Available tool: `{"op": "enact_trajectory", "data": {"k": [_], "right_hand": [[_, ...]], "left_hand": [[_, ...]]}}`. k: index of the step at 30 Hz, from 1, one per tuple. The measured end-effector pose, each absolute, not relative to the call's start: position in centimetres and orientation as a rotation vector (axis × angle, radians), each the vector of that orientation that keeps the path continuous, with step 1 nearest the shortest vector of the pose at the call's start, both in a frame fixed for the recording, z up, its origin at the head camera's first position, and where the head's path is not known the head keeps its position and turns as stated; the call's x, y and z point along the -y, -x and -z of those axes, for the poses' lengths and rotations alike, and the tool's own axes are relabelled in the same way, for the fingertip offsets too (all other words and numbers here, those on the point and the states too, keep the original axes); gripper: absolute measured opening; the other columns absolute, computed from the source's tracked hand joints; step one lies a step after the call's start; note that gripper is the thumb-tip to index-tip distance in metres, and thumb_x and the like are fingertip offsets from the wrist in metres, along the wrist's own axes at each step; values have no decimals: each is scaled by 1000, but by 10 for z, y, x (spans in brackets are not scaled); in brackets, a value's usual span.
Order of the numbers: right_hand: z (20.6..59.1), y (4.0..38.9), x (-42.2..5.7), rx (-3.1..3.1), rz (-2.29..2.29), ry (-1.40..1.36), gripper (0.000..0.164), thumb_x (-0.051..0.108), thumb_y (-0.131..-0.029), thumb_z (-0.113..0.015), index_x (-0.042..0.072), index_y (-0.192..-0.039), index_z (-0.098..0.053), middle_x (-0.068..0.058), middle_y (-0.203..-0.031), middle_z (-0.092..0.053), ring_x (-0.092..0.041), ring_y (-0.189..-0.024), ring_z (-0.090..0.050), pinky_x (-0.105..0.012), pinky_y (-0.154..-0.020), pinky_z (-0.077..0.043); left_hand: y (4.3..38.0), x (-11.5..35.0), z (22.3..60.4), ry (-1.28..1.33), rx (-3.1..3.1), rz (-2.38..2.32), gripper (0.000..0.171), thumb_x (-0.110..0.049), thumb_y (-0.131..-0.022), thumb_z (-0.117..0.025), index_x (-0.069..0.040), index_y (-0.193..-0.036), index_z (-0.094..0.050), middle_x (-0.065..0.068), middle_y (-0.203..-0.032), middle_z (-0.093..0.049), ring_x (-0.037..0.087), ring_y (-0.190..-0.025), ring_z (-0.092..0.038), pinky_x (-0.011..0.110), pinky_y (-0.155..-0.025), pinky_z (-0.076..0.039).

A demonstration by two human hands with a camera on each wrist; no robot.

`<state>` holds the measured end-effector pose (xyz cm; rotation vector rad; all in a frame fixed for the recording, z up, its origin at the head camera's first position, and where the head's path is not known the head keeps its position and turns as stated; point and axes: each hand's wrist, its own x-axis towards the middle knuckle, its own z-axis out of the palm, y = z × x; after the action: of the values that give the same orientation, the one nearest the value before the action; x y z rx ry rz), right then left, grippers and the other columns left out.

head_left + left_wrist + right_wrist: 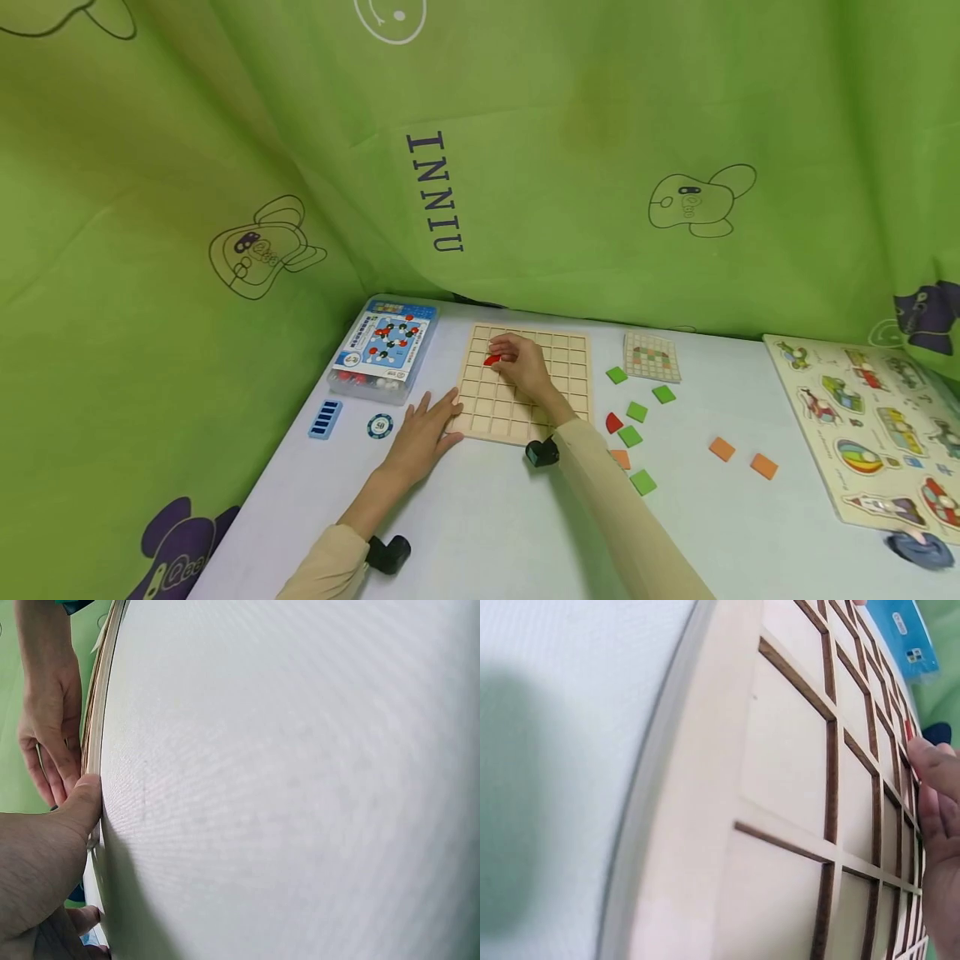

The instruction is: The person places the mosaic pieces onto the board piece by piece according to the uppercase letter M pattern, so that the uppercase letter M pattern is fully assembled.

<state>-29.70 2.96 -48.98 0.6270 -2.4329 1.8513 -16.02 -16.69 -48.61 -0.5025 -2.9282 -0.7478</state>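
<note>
Left, I see a molecule-kit case (386,346) on the white tabletop (480,517), with a blue block (325,419) and a chip (380,427) marked 50 near it; far right, a picture board (821,417); behind, a green curtain (540,167).

The board (498,404) is pale wood, gridded in brown; the wedges (491,361) are red, the tiles (637,412) green or orange, the tabletop (480,517) white, the curtain (555,192) green with purple lettering (433,170)

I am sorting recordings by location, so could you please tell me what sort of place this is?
Probably a curtained-off tabletop workspace: green printed fabric hangs behind a white table, which holds a wooden grid board and a picture puzzle board.
</note>
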Motion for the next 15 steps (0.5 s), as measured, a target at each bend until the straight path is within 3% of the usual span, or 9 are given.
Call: {"op": "enact_trajectory", "data": {"k": [15], "right_hand": [[476, 280, -74, 2380, -1909, -635, 36, -13, -82, -66, -16, -116, -57, -34, -108, -62, -43, -99, -62, -38, -85, -54]], "left_hand": [[159, 166, 488, 514, 2907, 720, 43, -25, -92, -63, -6, -130, -56, 11, -150, -39, 52, -132, -31, 71, -102, -25]]}}
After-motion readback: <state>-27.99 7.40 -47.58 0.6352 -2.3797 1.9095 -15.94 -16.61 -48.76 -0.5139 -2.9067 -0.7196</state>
